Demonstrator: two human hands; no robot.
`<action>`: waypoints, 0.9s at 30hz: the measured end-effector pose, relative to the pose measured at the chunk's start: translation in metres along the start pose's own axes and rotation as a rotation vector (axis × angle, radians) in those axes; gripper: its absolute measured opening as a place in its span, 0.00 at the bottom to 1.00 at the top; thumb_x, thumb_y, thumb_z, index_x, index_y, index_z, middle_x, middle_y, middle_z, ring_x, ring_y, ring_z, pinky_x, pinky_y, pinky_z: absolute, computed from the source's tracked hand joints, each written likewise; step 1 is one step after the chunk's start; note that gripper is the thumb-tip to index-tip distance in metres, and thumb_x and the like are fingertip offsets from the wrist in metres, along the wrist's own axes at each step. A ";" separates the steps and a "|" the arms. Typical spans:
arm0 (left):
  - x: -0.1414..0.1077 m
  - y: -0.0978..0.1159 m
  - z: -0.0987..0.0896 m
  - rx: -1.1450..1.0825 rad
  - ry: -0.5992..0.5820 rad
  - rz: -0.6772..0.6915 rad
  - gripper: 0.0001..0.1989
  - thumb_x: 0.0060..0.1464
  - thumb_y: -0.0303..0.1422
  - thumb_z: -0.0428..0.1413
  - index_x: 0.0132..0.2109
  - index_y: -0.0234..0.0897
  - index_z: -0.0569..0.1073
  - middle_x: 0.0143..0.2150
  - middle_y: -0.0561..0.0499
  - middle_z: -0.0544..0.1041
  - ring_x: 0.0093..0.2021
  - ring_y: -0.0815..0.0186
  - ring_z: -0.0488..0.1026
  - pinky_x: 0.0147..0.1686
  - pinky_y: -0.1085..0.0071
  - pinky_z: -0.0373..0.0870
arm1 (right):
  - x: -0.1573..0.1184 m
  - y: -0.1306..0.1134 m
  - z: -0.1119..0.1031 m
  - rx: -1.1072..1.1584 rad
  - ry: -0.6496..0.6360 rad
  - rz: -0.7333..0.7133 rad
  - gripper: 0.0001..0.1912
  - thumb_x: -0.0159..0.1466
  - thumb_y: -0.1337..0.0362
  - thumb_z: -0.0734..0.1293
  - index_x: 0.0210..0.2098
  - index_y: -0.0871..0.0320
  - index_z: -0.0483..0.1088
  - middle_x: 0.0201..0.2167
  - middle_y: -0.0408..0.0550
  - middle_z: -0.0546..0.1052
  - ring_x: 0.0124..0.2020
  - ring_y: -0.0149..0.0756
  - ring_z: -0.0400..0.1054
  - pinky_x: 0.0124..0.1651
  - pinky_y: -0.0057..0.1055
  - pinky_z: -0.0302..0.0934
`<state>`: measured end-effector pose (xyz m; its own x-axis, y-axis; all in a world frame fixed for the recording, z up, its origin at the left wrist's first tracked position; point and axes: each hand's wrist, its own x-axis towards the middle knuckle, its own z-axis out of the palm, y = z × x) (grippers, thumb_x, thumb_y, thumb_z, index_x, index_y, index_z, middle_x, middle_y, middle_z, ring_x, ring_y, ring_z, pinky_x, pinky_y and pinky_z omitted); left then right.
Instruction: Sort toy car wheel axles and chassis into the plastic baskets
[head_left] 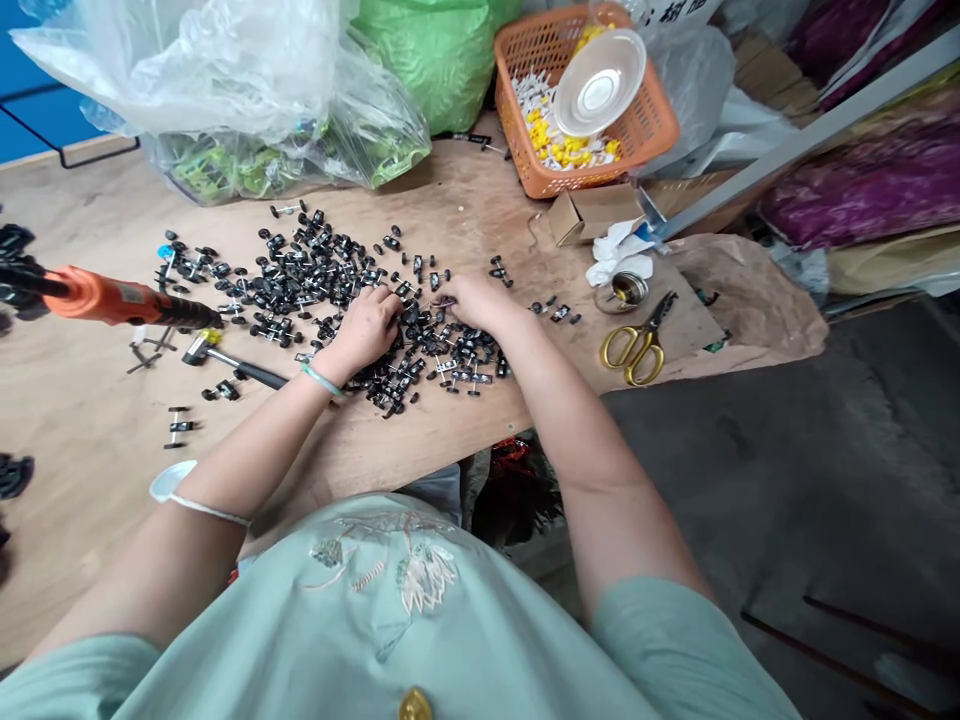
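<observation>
Counted: one black-handled hammer (pixel 241 367), one pair of gold-handled scissors (pixel 649 328). Small black wheel-and-axle pieces (pixel 296 275), uncountable, heaped on the brown wooden surface (pixel 97 240). Left hand (pixel 364 328): fingers curled over heap, grip indeterminable. Right hand (pixel 474 300): fingers nearly closed, pinching one dark piece (pixel 444 302).

orange tool (pixel 112 298), hammer (pixel 259 374) blk left; room betw. parts pile (pixel 300 270), basket (pixel 570 180)
</observation>
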<state>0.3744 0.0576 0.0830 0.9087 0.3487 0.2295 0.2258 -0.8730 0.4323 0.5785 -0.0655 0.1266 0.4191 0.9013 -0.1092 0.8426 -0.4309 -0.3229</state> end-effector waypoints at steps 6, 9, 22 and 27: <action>-0.035 -0.005 -0.005 -0.250 0.132 0.011 0.11 0.65 0.29 0.52 0.50 0.36 0.76 0.52 0.39 0.78 0.54 0.53 0.73 0.60 0.51 0.70 | 0.008 -0.019 0.002 -0.307 -0.051 -0.043 0.07 0.59 0.72 0.73 0.36 0.57 0.81 0.40 0.57 0.84 0.47 0.51 0.77 0.54 0.41 0.69; -0.038 0.003 -0.007 -0.506 0.304 -0.112 0.11 0.67 0.34 0.53 0.50 0.37 0.76 0.52 0.41 0.79 0.54 0.57 0.75 0.59 0.56 0.72 | 0.009 -0.017 -0.008 -0.178 0.070 -0.004 0.03 0.59 0.71 0.74 0.33 0.58 0.79 0.39 0.58 0.82 0.48 0.53 0.76 0.57 0.45 0.67; -0.033 0.039 0.013 -1.393 0.456 -0.476 0.22 0.69 0.52 0.52 0.59 0.46 0.76 0.64 0.48 0.77 0.68 0.58 0.71 0.67 0.59 0.68 | -0.054 -0.110 0.067 1.232 0.110 0.051 0.19 0.57 0.47 0.77 0.34 0.52 0.72 0.28 0.39 0.72 0.31 0.33 0.67 0.31 0.27 0.64; -0.051 0.028 0.012 -1.557 0.502 -0.607 0.20 0.69 0.48 0.54 0.56 0.41 0.79 0.59 0.46 0.80 0.64 0.56 0.74 0.64 0.59 0.72 | -0.053 -0.137 0.099 1.382 0.125 0.095 0.21 0.56 0.47 0.79 0.39 0.51 0.73 0.28 0.38 0.72 0.27 0.28 0.64 0.23 0.22 0.59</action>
<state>0.3385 0.0115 0.0733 0.5742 0.8000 -0.1742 -0.3294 0.4205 0.8454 0.4071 -0.0498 0.0837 0.5446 0.8297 -0.1226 -0.1728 -0.0321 -0.9844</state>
